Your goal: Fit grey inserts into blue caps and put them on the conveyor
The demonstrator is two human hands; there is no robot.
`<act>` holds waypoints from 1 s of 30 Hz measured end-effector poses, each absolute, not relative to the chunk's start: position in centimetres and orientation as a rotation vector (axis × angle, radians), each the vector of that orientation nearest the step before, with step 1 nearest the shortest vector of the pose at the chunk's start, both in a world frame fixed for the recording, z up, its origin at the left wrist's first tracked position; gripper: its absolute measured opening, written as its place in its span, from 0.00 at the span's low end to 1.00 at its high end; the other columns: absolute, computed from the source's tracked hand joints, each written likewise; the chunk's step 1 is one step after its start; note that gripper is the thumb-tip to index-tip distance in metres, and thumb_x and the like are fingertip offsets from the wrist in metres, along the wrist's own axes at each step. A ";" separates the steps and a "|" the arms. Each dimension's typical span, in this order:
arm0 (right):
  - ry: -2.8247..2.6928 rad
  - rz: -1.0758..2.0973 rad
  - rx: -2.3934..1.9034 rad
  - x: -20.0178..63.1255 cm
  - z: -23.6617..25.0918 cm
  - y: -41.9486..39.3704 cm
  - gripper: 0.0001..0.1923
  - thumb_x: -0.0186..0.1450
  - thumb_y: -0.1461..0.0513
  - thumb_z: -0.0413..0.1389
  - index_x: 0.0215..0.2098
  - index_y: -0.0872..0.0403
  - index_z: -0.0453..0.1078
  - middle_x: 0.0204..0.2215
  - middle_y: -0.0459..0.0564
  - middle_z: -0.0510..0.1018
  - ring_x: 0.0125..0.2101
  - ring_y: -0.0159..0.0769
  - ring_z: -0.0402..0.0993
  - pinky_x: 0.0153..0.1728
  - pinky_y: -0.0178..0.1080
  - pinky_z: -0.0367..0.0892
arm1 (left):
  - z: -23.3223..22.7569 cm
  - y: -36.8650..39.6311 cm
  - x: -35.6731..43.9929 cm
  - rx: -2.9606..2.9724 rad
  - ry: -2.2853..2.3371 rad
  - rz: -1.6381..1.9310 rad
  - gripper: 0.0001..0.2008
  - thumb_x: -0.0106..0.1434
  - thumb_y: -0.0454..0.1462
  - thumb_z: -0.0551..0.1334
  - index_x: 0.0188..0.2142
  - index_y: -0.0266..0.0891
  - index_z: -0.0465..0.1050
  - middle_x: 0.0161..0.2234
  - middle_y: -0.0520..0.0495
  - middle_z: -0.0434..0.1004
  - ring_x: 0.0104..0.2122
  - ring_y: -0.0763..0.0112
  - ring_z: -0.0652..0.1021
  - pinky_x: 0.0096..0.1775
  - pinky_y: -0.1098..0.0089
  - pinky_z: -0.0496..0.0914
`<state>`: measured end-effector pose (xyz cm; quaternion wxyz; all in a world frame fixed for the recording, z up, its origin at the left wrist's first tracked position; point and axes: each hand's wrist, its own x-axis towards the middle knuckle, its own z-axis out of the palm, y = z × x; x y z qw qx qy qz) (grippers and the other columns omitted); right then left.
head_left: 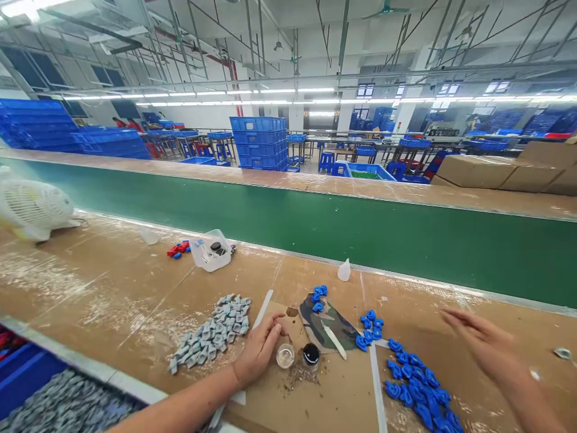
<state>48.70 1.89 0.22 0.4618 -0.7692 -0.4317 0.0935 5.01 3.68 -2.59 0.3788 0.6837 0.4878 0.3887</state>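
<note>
My left hand [261, 347] rests on a cardboard sheet [336, 397], its fingers loosely bent and nothing visible in them. Close to its fingertips stand a small jar of clear liquid [285, 356] and a small jar of black liquid [311, 355]. Behind the jars, a white pen-like tool [334, 340] lies on a camouflage cloth [345, 323], with a few blue pieces [318, 296] at its far end. On the right, my right hand [482, 343] is held out with straight fingers, empty, beyond a heap of small blue moulded pieces [417, 385].
Grey pieces [214, 331] lie spread left of my left hand. Farther back are a clear plastic container [211, 250], red and blue pieces [179, 249], a white dropper-like tip [344, 270] and a white fan [36, 204]. A green conveyor belt [288, 213] runs across behind the bench.
</note>
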 end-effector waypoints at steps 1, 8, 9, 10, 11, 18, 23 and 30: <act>-1.145 0.316 -1.869 46.9 0.4 2.8 0.10 0.58 0.51 0.60 0.32 0.48 0.74 0.33 0.49 0.78 0.37 0.42 0.74 0.40 0.46 0.71 | -2.7 3.7 4.9 1.744 1.225 0.994 0.19 0.64 0.47 0.51 0.46 0.39 0.70 0.31 0.46 0.77 0.33 0.64 0.76 0.41 0.65 0.70; -1.231 0.483 -1.738 35.4 -0.8 13.4 0.26 0.35 0.57 0.70 0.33 0.51 0.74 0.36 0.48 0.79 0.46 0.50 0.72 0.47 0.50 0.66 | -3.5 4.2 4.2 1.703 1.095 0.960 0.21 0.65 0.46 0.49 0.49 0.37 0.69 0.35 0.42 0.77 0.39 0.62 0.75 0.47 0.62 0.68; -1.209 0.497 -1.729 34.5 -1.1 14.2 0.25 0.37 0.58 0.70 0.33 0.52 0.73 0.37 0.49 0.79 0.47 0.50 0.71 0.48 0.50 0.65 | -3.5 4.3 4.2 1.704 1.076 0.954 0.21 0.66 0.46 0.49 0.49 0.36 0.68 0.36 0.41 0.77 0.39 0.61 0.75 0.47 0.62 0.67; -1.183 0.519 -1.718 33.8 -1.3 14.8 0.21 0.42 0.57 0.69 0.33 0.53 0.73 0.37 0.49 0.78 0.46 0.47 0.71 0.49 0.51 0.64 | -3.6 4.3 4.1 1.703 1.057 0.948 0.22 0.66 0.46 0.48 0.50 0.35 0.68 0.36 0.41 0.76 0.40 0.61 0.75 0.47 0.62 0.67; -1.157 0.547 -1.704 33.2 -1.5 15.1 0.17 0.48 0.57 0.67 0.33 0.55 0.72 0.37 0.49 0.78 0.45 0.44 0.72 0.48 0.51 0.64 | -3.7 4.4 4.1 1.701 1.042 0.944 0.22 0.66 0.46 0.47 0.50 0.35 0.68 0.36 0.40 0.76 0.40 0.61 0.75 0.47 0.61 0.67; -0.995 0.795 -1.385 31.0 -0.2 10.8 0.21 0.51 0.49 0.64 0.35 0.53 0.71 0.35 0.49 0.79 0.41 0.41 0.75 0.46 0.49 0.69 | -4.0 4.7 3.8 1.661 0.939 0.980 0.20 0.67 0.46 0.48 0.48 0.35 0.68 0.38 0.39 0.76 0.40 0.61 0.75 0.48 0.61 0.67; -0.875 0.916 -1.120 28.6 1.6 3.5 0.20 0.54 0.46 0.59 0.40 0.47 0.72 0.52 0.51 0.74 0.55 0.47 0.65 0.51 0.56 0.65 | -4.0 5.1 4.0 1.620 0.891 0.969 0.21 0.66 0.48 0.48 0.47 0.36 0.67 0.33 0.41 0.76 0.38 0.60 0.75 0.46 0.59 0.67; -0.731 0.951 -0.777 25.9 2.8 -4.7 0.13 0.56 0.51 0.57 0.36 0.46 0.75 0.52 0.51 0.73 0.59 0.48 0.60 0.62 0.56 0.44 | -4.4 5.5 4.0 1.546 0.844 0.980 0.22 0.64 0.51 0.48 0.46 0.37 0.66 0.32 0.44 0.75 0.36 0.61 0.76 0.44 0.60 0.67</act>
